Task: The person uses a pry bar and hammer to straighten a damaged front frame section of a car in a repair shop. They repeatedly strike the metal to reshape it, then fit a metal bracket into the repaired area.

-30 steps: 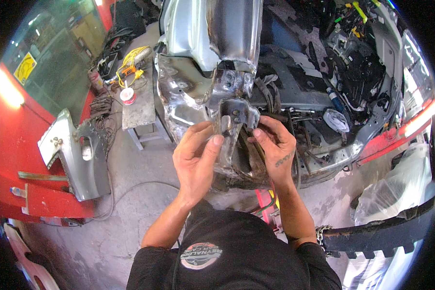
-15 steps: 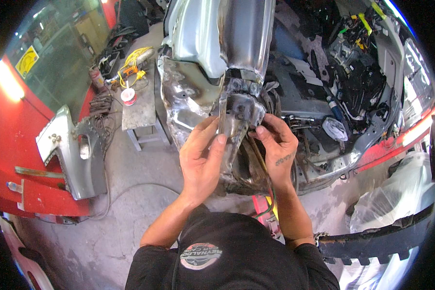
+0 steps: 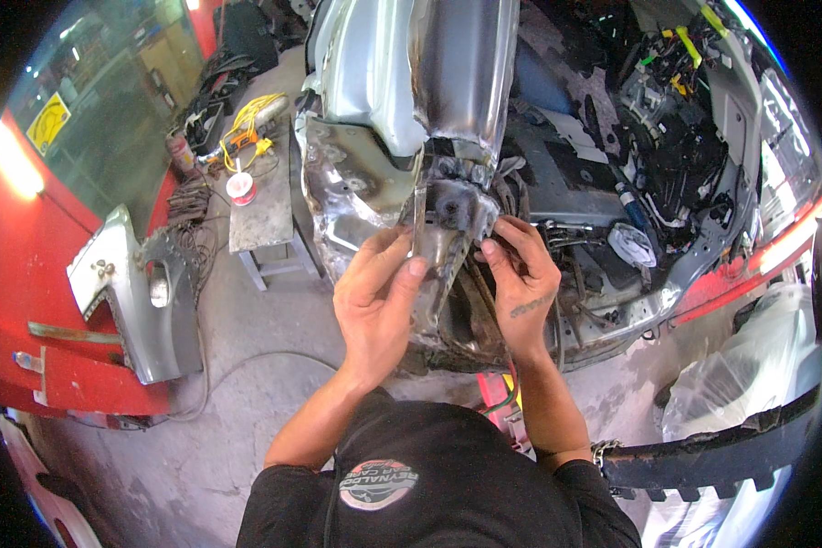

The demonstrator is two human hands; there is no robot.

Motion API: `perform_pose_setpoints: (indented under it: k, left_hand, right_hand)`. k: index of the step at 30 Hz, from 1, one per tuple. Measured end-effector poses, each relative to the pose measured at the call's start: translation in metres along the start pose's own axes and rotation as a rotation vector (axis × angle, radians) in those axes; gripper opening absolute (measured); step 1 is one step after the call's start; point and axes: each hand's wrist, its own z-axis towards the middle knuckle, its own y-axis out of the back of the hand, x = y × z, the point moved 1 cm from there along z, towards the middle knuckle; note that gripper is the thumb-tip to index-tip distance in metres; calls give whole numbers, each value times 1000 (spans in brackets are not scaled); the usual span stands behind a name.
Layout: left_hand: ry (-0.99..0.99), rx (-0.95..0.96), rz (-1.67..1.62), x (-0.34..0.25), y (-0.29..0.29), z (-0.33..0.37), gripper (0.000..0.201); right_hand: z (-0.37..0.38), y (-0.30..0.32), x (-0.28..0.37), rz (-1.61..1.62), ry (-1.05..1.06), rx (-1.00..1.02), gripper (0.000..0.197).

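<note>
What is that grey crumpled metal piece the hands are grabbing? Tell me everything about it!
The grey metal piece is a bent, crumpled part at the front of a stripped car, hanging below a smoother silver panel. It looks like bare, dull steel, wrinkled and dented, with a dark round hole in its face. A narrow strip runs down from it. The left hand grips its left edge and strip; the right hand touches its right side with the fingertips.

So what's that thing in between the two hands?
A crumpled grey metal bracket on the car's front, between the left hand and right hand, in the head view.
</note>
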Motion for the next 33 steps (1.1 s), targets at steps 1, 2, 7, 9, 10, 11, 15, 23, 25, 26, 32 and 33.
perform_pose_setpoints:
  k: [1,2,7,9,10,11,15,23,25,26,32,33]
  left_hand:
    - [10,-7,-5,-1,0,1,33]
    - [22,-13,-14,-2,0,1,32]
    - [-1,-63,-71,-1,-1,5,29]
    - [1,-118,-170,-1,-5,5,27]
    - [9,-111,-139,0,-3,5,26]
    - [19,-104,-110,1,-1,6,25]
    - [-17,-90,-37,3,1,7,24]
    - [4,-93,-14,-5,-2,8,23]
    - [-6,-97,-24,-5,-4,8,23]
    - [-12,-96,-25,-2,-4,8,22]
    - [14,-80,-36,13,-2,7,22]
    - [19,-84,-52,14,-2,7,22]
  right_hand:
    - [1,-1,1,-32,21,-5,25]
    - [2,-1,2,-67,41,-10,25]
    - [5,-3,2,-38,-5,11,25]
    - [5,-5,-1,-3,-39,14,25]
    - [4,-7,-1,30,-69,14,25]
    - [4,-8,-2,61,-101,13,25]
    - [4,-8,-18,54,-86,11,27]
    - [4,-10,-12,170,-140,29,24]
    - [5,-8,-8,167,-146,50,25]
    - [5,-8,-6,165,-149,59,25]
    - [2,-7,-8,97,-76,66,29]
    - [2,-8,-15,87,-31,43,28]
